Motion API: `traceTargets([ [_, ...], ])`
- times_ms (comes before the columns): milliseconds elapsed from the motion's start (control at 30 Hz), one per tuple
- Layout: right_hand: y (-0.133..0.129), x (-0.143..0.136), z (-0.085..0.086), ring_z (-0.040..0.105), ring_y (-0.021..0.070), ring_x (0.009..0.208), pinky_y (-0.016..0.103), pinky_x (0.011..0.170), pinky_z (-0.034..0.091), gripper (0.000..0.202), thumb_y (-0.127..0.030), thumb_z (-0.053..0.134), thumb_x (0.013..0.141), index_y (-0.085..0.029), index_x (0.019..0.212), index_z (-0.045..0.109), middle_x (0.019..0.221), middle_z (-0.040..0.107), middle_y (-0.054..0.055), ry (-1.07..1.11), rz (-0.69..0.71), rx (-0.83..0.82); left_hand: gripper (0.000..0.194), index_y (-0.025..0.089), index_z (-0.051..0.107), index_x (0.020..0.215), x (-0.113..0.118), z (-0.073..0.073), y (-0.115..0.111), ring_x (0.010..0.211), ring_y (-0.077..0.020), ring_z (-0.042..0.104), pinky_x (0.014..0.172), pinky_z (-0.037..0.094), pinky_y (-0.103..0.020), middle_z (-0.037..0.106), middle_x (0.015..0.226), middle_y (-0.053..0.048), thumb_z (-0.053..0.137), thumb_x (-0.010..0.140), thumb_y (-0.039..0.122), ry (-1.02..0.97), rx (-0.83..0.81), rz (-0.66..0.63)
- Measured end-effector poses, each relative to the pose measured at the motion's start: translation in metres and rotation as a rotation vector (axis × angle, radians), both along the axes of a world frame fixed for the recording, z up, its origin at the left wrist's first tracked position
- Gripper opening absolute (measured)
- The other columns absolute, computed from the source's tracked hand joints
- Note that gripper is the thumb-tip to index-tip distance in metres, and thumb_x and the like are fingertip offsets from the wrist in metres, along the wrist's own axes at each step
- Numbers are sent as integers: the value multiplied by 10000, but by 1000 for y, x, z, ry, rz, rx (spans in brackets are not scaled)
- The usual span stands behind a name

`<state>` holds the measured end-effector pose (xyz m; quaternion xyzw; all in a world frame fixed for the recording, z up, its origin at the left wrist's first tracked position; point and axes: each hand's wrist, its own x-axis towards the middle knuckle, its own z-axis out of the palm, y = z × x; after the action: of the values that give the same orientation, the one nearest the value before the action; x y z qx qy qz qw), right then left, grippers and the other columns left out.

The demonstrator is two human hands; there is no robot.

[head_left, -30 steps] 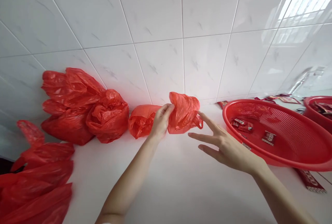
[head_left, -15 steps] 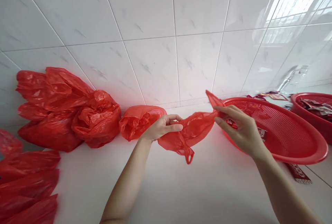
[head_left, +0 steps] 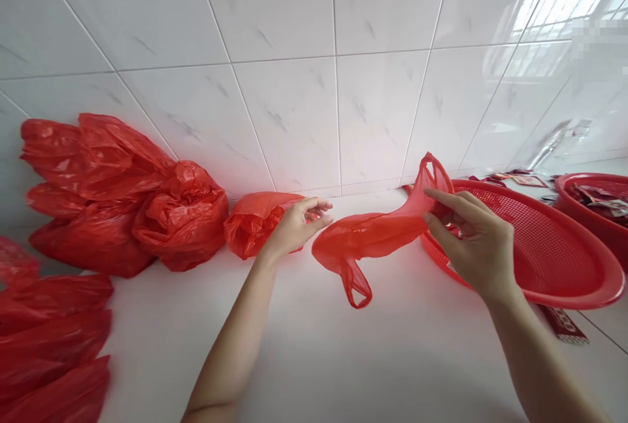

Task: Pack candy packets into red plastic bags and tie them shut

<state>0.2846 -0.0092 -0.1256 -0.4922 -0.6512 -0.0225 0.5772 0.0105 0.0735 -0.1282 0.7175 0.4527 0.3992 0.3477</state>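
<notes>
A thin red plastic bag [head_left: 373,236] hangs sideways from my right hand [head_left: 473,236], which pinches it near one handle loop. The other loop dangles from the bag's lower left side above the white surface. My left hand [head_left: 299,223] is apart from the bag, with its fingers stretched and nothing in them. Just behind that hand sits a bundled red plastic bag [head_left: 255,210], partly hidden by it. Behind my right hand lies a red perforated basket [head_left: 544,246], tilted, its left end covered by the bag and hand.
Several filled red bags [head_left: 179,227] line the wall at left, with more red bags [head_left: 53,344] nearer. A second red basket [head_left: 591,214] holds small packets. A clear plastic bottle [head_left: 572,138], loose packets and a dark red packet [head_left: 564,323] lie at right. Tiled wall [head_left: 289,122] stands behind.
My left hand has let go of the bag and moved slightly left. My right hand has drawn the bag to the right, and its shape has spread out.
</notes>
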Motion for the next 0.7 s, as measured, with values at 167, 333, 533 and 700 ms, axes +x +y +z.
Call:
traceTargets([
  [167, -2, -10, -1, 622, 160, 670, 322, 659, 588, 332, -168, 561, 911, -258, 1182, 730, 790, 650, 17, -53, 76, -47, 202, 225, 764, 956, 28, 7, -29, 954, -233, 718, 871, 568, -343, 775, 989, -67, 607, 905, 342, -52, -12, -294],
  [333, -5, -14, -2, 635, 168, 714, 324, 679, 576, 361, -132, 530, 901, -239, 1178, 736, 880, 705, 41, -78, 107, -72, 288, 257, 724, 998, 51, -4, -52, 854, -221, 703, 729, 525, -305, 744, 996, -54, 437, 975, 270, 238, 8, -422],
  [533, -12, -11, 3, 607, 155, 666, 300, 619, 544, 429, -95, 533, 866, -264, 1203, 736, 863, 707, 23, -78, 114, -24, 228, 226, 676, 997, 48, -16, -41, 528, -196, 581, 530, 400, -305, 674, 828, -66, 477, 943, 323, 461, -26, -90],
  [700, -9, -3, 6, 622, 154, 666, 297, 614, 547, 448, -94, 508, 853, -254, 1199, 742, 949, 741, 41, -144, 19, -40, 260, 233, 691, 1079, 33, -9, -27, 758, -295, 684, 630, 438, -319, 712, 849, -91, 598, 872, 362, 550, -19, 73],
])
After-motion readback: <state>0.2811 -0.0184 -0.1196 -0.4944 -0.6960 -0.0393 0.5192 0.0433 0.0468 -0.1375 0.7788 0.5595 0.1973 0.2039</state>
